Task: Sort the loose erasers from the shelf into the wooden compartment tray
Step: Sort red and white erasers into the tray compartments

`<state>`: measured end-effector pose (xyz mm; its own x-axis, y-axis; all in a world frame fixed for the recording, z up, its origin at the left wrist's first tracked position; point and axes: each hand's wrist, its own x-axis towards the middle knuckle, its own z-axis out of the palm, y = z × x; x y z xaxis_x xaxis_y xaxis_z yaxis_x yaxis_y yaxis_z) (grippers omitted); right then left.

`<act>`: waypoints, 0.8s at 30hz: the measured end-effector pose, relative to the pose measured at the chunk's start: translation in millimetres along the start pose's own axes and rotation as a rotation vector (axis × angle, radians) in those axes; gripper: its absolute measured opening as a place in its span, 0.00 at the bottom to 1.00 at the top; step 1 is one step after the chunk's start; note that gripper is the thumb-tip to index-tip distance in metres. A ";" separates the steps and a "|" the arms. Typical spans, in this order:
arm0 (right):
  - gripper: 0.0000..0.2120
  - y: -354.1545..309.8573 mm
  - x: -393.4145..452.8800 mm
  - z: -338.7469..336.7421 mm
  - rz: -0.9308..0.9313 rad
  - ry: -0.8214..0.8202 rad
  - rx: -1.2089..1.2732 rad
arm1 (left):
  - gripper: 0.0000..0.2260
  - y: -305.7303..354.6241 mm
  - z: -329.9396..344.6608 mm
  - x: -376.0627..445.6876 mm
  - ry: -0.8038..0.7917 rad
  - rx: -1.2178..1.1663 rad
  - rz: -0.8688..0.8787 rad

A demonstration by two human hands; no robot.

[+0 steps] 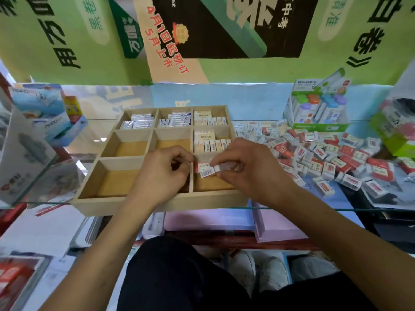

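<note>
Both hands meet over the wooden tray's point(157, 204) near right compartment: left hand point(167, 169) and right hand point(241, 163) each pinch small erasers point(205, 168) there.

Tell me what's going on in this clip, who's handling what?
A person is filling a wooden compartment tray with erasers. Both hands are over the near right compartment: the left hand and right hand together hold a few red-and-white erasers there. The far row and the middle right compartment already hold packed erasers; the others look empty. A big loose pile waits to the right.
</note>
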<state>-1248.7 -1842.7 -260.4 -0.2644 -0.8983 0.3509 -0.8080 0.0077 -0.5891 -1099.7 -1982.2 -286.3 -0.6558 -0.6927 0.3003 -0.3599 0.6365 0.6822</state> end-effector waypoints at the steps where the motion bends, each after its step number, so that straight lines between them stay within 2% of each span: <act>1: 0.10 -0.5 4.1 3.0 -0.018 -0.052 -0.061 | 0.09 0.0 -0.2 -0.4 0.003 -0.003 -0.003; 3: 0.12 -1.0 9.8 5.5 -0.010 -0.186 -0.203 | 0.09 0.9 -1.1 -1.9 0.011 0.002 0.000; 5: 0.13 -1.9 12.7 3.0 0.018 -0.283 -0.238 | 0.09 1.5 -1.3 -3.2 0.015 0.015 0.012; 8: 0.09 -4.7 17.3 -2.7 0.037 -0.349 -0.200 | 0.10 1.9 -0.4 -3.2 0.027 0.031 0.026; 11: 0.07 -3.5 24.5 3.2 0.070 -0.404 -0.289 | 0.10 1.2 0.2 -3.2 0.032 0.040 0.025; 16: 0.04 -3.9 34.8 19.5 0.103 -0.345 -0.339 | 0.10 0.1 0.5 -3.5 0.033 0.038 0.036; 24: 0.07 -5.2 26.8 15.7 0.135 -0.260 -0.244 | 0.11 3.2 -0.4 -6.2 0.047 0.084 0.068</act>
<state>-1243.3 -1873.7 -259.3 -0.2602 -0.9632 0.0673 -0.8847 0.2099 -0.4162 -1096.6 -1976.0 -285.7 -0.6498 -0.6605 0.3761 -0.3712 0.7076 0.6013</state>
